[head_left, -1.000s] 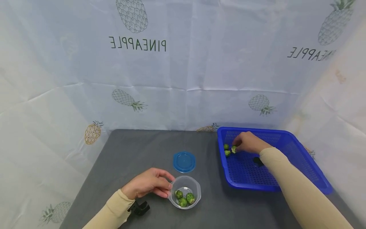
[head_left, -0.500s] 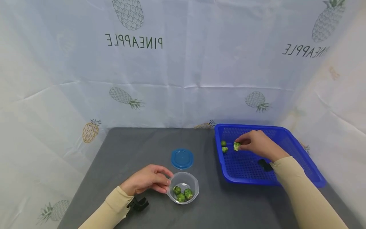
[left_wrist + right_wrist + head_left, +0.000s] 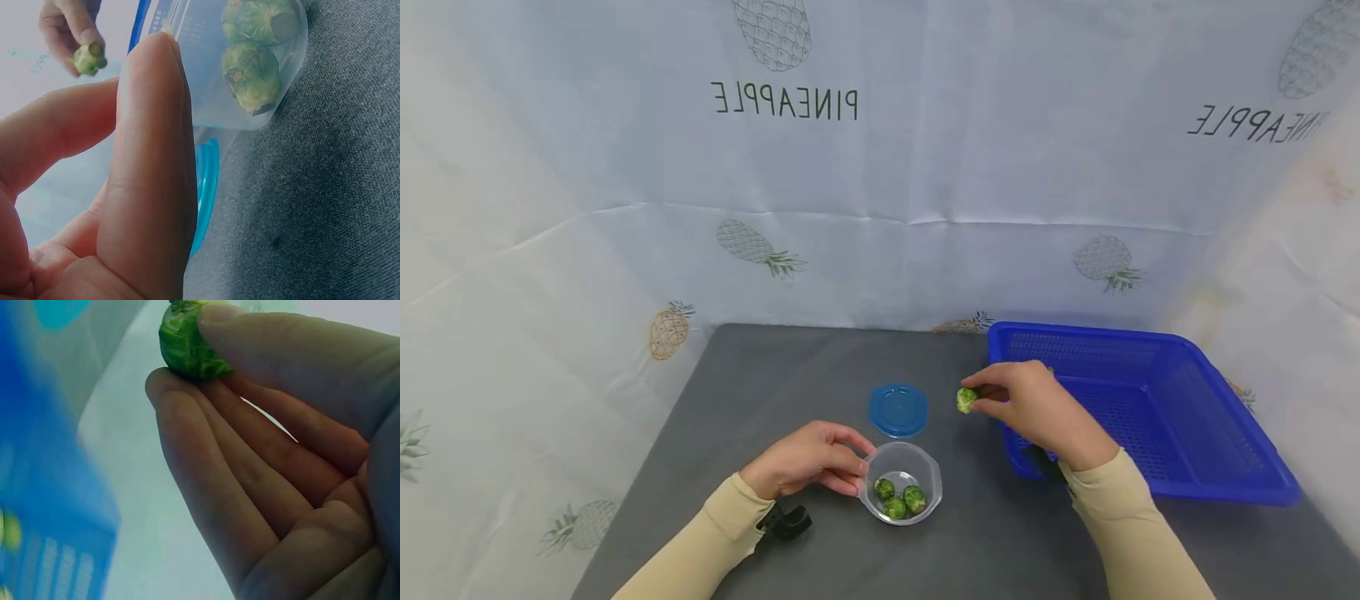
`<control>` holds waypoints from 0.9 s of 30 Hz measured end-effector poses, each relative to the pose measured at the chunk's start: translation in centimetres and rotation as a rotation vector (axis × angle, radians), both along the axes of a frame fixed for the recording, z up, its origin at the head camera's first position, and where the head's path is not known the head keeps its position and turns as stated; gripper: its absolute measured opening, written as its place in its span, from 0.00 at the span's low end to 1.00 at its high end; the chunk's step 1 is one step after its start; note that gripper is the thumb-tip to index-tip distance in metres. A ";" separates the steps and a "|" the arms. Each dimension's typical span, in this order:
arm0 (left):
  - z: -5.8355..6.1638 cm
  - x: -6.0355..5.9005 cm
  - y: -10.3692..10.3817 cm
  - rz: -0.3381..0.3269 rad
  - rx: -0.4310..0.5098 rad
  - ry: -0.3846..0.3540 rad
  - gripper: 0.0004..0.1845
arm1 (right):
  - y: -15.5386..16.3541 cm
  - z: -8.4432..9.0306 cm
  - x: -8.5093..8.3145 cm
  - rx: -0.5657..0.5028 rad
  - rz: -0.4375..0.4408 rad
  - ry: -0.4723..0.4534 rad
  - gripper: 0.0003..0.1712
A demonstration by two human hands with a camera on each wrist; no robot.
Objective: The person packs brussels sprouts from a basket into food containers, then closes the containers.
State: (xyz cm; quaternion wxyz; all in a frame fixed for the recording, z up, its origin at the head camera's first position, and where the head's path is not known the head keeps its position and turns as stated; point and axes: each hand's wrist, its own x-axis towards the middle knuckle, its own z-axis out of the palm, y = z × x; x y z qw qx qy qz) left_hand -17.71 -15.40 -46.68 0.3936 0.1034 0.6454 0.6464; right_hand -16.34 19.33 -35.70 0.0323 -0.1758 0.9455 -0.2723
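- The grey table (image 3: 760, 392) carries everything, with a pineapple-print sheet (image 3: 625, 208) hung behind it.
- The blue basket (image 3: 1187, 417) sits at the far right, within easy reach of the right arm.
- The right hand (image 3: 1033, 408) hovers over the table just left of the basket, thumb and fingers pinched on a Brussels sprout (image 3: 966, 399), lifted clear of the surface.
- The left hand (image 3: 808, 471) curls against the clear bowl (image 3: 901, 493) at the near centre, apparently steadying it.
- Three sprouts (image 3: 897, 498) lie in that bowl.
- The blue lid (image 3: 898, 410) lies flat just beyond the bowl, leaving it open.
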 end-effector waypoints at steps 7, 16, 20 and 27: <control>-0.1 -0.1 0.1 -0.005 -0.002 -0.004 0.21 | -4.6 -2.2 0.8 -0.036 0.084 -0.026 0.16; 0.0 -0.2 -0.2 -0.020 -0.006 -0.016 0.23 | -7.4 -4.1 2.1 -0.062 0.249 0.005 0.14; 0.0 -0.3 -0.3 -0.020 -0.007 -0.013 0.23 | -7.9 -4.8 2.4 -0.014 0.267 -0.011 0.14; 0.0 -0.3 -0.3 -0.020 -0.008 -0.017 0.21 | -8.3 -5.4 2.4 0.030 0.293 -0.042 0.16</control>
